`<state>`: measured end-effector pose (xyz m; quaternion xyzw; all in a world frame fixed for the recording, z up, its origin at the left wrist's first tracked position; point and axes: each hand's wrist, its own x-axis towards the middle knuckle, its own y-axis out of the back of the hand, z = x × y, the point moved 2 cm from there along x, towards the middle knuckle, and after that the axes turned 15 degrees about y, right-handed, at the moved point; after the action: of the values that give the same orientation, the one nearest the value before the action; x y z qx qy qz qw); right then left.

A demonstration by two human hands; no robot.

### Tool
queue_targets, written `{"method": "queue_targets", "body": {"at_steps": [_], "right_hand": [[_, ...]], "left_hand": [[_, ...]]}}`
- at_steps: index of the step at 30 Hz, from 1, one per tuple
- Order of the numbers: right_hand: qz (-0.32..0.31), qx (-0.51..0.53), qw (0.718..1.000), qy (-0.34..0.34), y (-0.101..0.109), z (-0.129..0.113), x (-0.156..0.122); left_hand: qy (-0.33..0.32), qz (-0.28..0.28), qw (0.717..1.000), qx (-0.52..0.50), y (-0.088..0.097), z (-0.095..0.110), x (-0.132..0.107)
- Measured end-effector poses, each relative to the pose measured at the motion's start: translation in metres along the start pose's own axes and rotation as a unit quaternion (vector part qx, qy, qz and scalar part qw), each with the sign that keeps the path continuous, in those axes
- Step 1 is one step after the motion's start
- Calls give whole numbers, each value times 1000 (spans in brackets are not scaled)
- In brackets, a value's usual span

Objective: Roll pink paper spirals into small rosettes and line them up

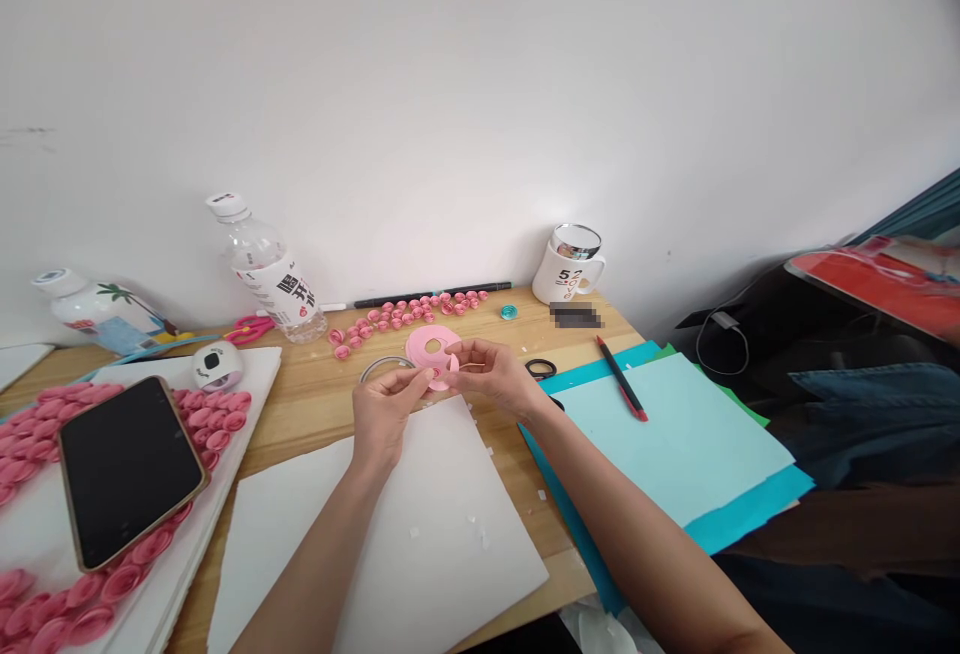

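Over the far edge of a white board (450, 494), my two hands work close together on a pink paper strip (454, 363). My left hand (384, 416) pinches a small rolled end of it between thumb and fingertips. The fingers of my right hand (493, 379) are closed on the strip just beside it. Right behind the fingertips lies a flat pink paper ring (421, 342) with a round hole; whether the strip joins it I cannot tell. Farther back, several small pink paper rolls (405, 314) stand in rows. Scissors (541, 368) lie partly hidden behind my right wrist.
At left, a phone (133, 474) rests on a board covered with pink paper roses (94, 624). A water bottle (274, 269) and a white mug (559, 272) stand near the wall. On the right, a pen (622, 381) lies on blue paper sheets (667, 434).
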<state>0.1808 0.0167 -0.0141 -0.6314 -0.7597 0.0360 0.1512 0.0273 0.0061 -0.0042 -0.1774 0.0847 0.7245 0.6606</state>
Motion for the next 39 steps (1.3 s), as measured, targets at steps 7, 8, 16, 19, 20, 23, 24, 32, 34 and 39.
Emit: {"method": "queue_targets", "body": {"at_steps": [7, 8, 16, 19, 20, 23, 24, 32, 34, 39], "right_hand": [[54, 27, 998, 30, 2, 3, 2], [58, 28, 997, 32, 1, 3, 2], [64, 17, 996, 55, 0, 1, 1], [28, 10, 997, 64, -2, -2, 0], [17, 7, 998, 67, -2, -2, 0], [-1, -5, 998, 68, -2, -2, 0], [-2, -10, 998, 66, -2, -1, -1], [36, -64, 987, 140, -9, -5, -2], [51, -149, 966, 203, -12, -8, -4], [22, -383, 839, 385, -23, -8, -13]], "left_hand": [[-21, -19, 999, 43, 1, -1, 0], [-24, -26, 998, 47, 0, -2, 0], [-1, -67, 996, 62, -6, 4, -9], [31, -65, 997, 28, -7, 4, -10], [35, -64, 997, 23, -7, 3, -10], [29, -78, 996, 23, -7, 2, -9], [26, -84, 996, 26, -7, 2, -9], [48, -62, 997, -28, -7, 1, -8], [68, -61, 993, -78, -6, 1, -7], [138, -91, 968, -187, -4, 1, -5]]}}
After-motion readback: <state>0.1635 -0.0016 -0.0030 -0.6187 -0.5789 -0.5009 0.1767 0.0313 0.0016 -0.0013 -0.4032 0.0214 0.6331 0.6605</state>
